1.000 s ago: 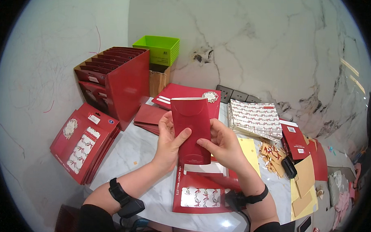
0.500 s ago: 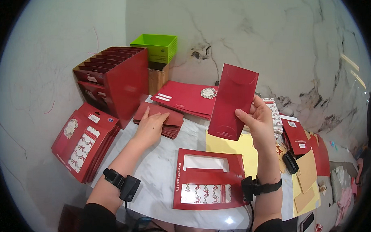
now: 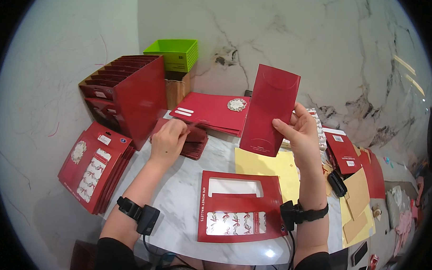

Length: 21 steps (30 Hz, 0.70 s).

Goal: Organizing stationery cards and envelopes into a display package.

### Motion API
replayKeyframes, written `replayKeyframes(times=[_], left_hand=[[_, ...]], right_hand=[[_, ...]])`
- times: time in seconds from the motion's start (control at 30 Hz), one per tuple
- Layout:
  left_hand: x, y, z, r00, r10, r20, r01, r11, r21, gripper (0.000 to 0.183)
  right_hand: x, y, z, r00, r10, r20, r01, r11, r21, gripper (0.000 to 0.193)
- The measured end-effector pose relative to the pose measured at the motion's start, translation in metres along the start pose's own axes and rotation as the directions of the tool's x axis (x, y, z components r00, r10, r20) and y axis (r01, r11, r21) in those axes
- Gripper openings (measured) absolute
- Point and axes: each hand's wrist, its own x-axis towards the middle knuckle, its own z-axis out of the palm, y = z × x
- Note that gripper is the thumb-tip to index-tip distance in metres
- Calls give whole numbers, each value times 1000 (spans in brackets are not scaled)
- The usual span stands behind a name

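Observation:
My right hand (image 3: 299, 131) holds up a flat red money wallet (image 3: 269, 113), thumb on its front face and fingers behind. Over a stack of dark red folded wallets (image 3: 194, 147), my left hand (image 3: 168, 142) is closed, its fingertips pinching at a top wallet; part of the stack is hidden beneath the hand. In front of me a red cardboard sleeve (image 3: 242, 187) lies flat, with a cut-out window and a patterned white panel (image 3: 235, 223).
Packed red sleeves (image 3: 93, 166) and a red display box (image 3: 138, 101) stand at left. Behind are a green basket (image 3: 173, 59) and large red sheets (image 3: 209, 113). Yellow sheets (image 3: 260, 165), red packs (image 3: 341, 151) and a black device (image 3: 337, 183) lie at right.
My left fingers, spread flat on the stack before, have drawn together into a pinch. The right hand still holds its wallet, and the whole view has shifted slightly.

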Motion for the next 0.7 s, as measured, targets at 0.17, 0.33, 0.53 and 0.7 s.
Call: replayKeyframes(times=[0.17, 0.33, 0.53, 0.7], left_hand=[[9, 6, -5, 946, 212, -244, -229, 973, -40, 45], [10, 20, -8, 998, -32, -59, 27, 996, -88, 28], [4, 9, -4, 996, -13, -88, 6, 997, -79, 11], [8, 25, -7, 981, -143, -135, 113, 972, -208, 12]], right_hand=[[-3, -3, 3, 999, 1, -34, -3, 999, -52, 59], [-4, -4, 3, 998, -30, 50, 31, 999, -31, 77], [-3, 2, 8, 994, -94, 47, 97, 993, -69, 57], [-4, 21, -1, 975, -157, 159, 213, 870, -444, 30]])
